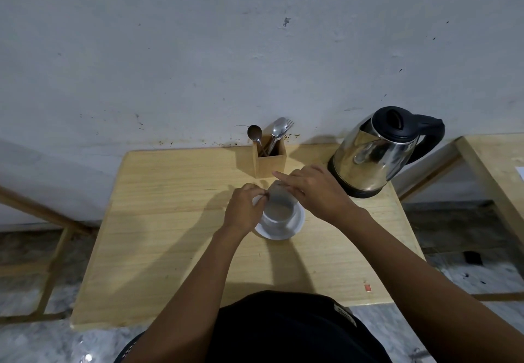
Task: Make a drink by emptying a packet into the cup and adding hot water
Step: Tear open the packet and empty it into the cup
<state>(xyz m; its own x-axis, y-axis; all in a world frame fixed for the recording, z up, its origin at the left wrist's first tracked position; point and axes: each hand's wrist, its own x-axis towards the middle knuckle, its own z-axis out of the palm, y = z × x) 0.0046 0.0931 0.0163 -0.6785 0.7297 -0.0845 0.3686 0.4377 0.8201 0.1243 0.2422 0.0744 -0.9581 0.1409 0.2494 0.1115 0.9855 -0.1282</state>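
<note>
A white cup (279,225) stands on a white saucer (297,228) in the middle of the wooden table (175,221). Directly above the cup, both hands hold a greyish packet (279,197). My left hand (245,209) pinches its left edge. My right hand (314,191) grips its right side with the index finger stretched out over the top. Light-coloured contents show inside the cup below the packet. A steel kettle (377,153) with a black lid and handle sits at the table's back right corner.
A wooden holder (269,160) with spoons and a fork stands just behind the cup, against the grey wall. Another wooden table (499,170) is at the right. A wooden frame (56,238) stands left of the table.
</note>
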